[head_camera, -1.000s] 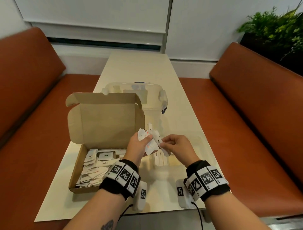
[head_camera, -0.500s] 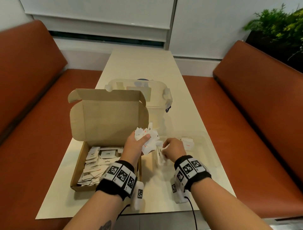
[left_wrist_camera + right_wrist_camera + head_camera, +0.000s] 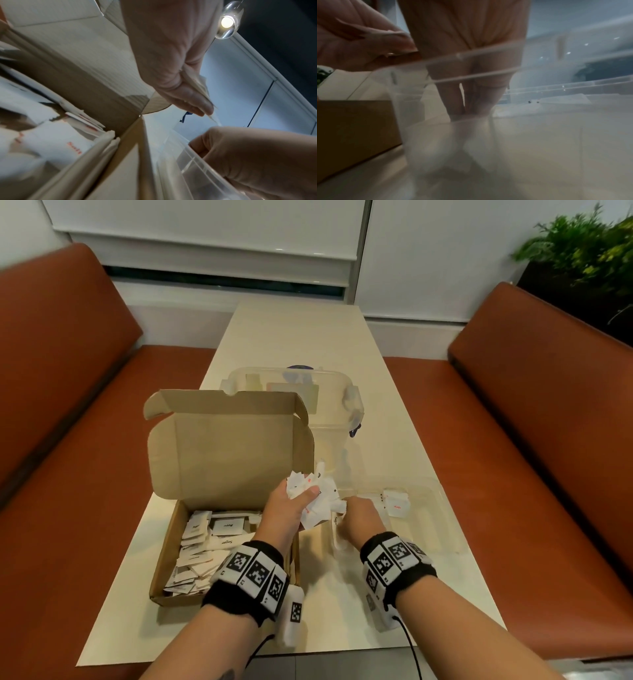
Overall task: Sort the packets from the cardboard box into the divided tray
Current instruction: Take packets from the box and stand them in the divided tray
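Clutching a fan of packets (image 3: 317,501) in my left hand (image 3: 287,510), I judged them light, limp and slippery, best pinched by their edges, while my right hand (image 3: 359,517) reached fingers-down into the divided tray (image 3: 442,529), its grip unclear.

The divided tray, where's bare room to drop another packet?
Bare floor shows at the divided tray right end, past the small packet stack. The left end is crowded: right hand is down inside it, left hand holds a bunch of packets alongside.
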A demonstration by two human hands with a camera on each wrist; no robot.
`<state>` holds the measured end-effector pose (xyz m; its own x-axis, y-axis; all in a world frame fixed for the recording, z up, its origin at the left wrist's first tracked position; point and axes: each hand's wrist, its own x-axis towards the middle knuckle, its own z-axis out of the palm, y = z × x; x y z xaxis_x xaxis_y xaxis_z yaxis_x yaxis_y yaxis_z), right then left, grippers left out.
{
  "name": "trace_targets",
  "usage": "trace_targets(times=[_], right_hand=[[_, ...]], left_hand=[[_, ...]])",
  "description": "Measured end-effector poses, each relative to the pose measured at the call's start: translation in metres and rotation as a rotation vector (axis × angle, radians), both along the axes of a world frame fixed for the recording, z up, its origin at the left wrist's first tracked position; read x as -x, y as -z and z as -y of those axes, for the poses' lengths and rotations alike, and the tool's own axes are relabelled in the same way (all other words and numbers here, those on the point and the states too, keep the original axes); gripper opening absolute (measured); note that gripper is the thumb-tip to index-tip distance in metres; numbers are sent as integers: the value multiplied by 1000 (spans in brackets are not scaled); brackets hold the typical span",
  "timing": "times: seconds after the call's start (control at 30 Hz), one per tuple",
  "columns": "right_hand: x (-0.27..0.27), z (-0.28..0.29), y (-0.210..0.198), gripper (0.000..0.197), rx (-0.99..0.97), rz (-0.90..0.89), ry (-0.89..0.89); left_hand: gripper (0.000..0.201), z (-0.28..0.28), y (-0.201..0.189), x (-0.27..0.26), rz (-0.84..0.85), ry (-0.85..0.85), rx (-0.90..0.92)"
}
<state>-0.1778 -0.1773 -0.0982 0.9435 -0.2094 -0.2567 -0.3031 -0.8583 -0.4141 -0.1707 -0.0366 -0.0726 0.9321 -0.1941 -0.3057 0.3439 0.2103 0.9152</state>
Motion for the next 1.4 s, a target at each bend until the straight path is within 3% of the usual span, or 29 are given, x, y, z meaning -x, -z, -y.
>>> trace_targets(times=[0.07, 0.23, 0.3, 0.37, 0.47, 0.6, 0.73, 0.83, 0.9, 1.17, 1.23, 1.4], right_hand=[[0, 5, -3, 22, -58, 49, 7], [5, 20, -39, 16, -519, 372, 304], [9, 25, -53, 15, -588, 435, 284], [13, 27, -62, 9, -564, 396, 163], [16, 26, -61, 25, -433, 299, 63], [19, 27, -58, 38, -278, 411, 27], [20, 30, -55, 32, -104, 419, -1], [19, 32, -56, 30, -139, 371, 33], [19, 32, -56, 19, -184, 389, 33], [20, 43, -59, 8, -638, 444, 220], [20, 50, -63, 13, -692, 455, 243], [18, 66, -76, 19, -682, 257, 80]], left_hand=[[28, 2, -1, 0, -21, 10, 15], [29, 8, -3, 0, -86, 64, 73], [29, 12, -3, 0, -91, 83, 95], [29, 17, -4, -1, -89, 95, 111], [28, 25, -6, -2, -82, 104, 118], [28, 34, -6, -1, -78, 99, 141], [28, 40, -6, 0, -88, 64, 128], [31, 43, -7, 1, -66, 72, 101], [33, 44, -7, 2, -53, 82, 81], [29, 43, -7, 3, -94, 73, 79], [28, 43, -5, 3, -101, 57, 47], [23, 46, -4, 4, -78, 62, -7]])
